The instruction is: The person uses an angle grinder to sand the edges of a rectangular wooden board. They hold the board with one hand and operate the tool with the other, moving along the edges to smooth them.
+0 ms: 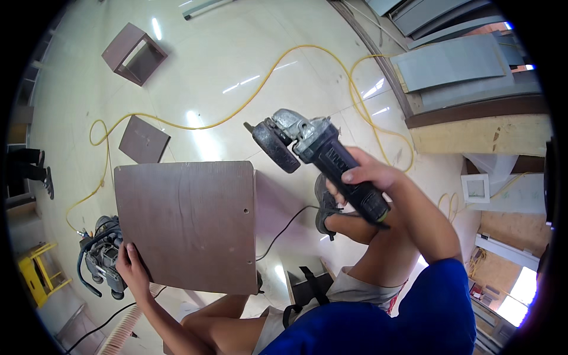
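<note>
My right hand point(374, 173) is wrapped round the black body of an angle grinder point(340, 160), raised to the right of a brown wooden panel point(188, 228). The grinder's metal head and dark disc guard point up and to the left, apart from the panel. A black power cord point(290, 228) runs near the panel's right side. My left hand point(134, 269) grips the panel's lower left edge, some fingers partly hidden. The panel's face is broad and smooth, with small holes near its right edge. What supports it underneath is mostly hidden.
A grey-black machine point(105, 260) with hoses stands left of the panel. A yellow hose point(260, 89) winds over the tiled floor. Beyond lie a brown open box point(135, 54) and a flat brown board point(144, 139). Panels point(449, 62) are stacked far right; another person's feet point(46, 177) show left.
</note>
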Motion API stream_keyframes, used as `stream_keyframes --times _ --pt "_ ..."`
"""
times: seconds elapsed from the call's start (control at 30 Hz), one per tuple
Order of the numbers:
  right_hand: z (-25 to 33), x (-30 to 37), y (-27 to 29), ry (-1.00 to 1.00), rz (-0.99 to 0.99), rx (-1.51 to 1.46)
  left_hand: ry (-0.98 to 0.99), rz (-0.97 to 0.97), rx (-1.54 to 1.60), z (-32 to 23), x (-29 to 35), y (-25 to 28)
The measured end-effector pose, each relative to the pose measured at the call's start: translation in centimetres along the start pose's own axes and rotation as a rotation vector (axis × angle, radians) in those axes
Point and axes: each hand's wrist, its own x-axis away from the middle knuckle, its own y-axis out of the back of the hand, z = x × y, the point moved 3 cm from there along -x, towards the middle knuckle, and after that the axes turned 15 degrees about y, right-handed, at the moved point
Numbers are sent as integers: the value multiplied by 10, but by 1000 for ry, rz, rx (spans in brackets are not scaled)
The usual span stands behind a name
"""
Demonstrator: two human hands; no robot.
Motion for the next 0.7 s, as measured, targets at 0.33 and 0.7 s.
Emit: stream_keyframes --times 0.33,0.7 --pt "-13 -4 31 -27 323 61 -19 39 42 -1 -23 3" --pt "-31 -6 40 -115 308 -10 -28 60 57 -5 -25 0"
